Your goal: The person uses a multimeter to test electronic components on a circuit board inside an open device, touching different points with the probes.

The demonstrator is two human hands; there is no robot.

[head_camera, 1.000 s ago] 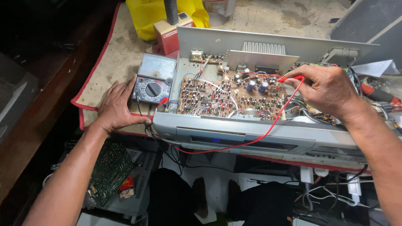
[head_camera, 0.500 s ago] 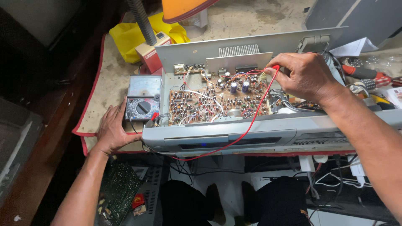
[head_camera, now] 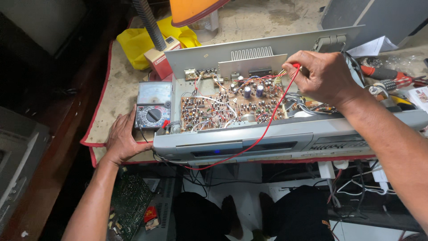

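Grey multimeter dial face (head_camera: pixel 154 93) (pale, rectangular) beside the open chassis (head_camera: pixel 249 140).

Both arms bare to past the elbow with no sleeves, watch, rings or gloves showing, left hand (head_camera: pixel 120 140) and right hand (head_camera: pixel 323 78) bare with short nails, dark trousers over the knees (head_camera: pixel 249 216) below.

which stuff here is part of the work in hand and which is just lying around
In use: left hand at the multimeter; right hand holding the red probe; red lead; circuit board.
Lying about: yellow cloth; screwdrivers; papers.
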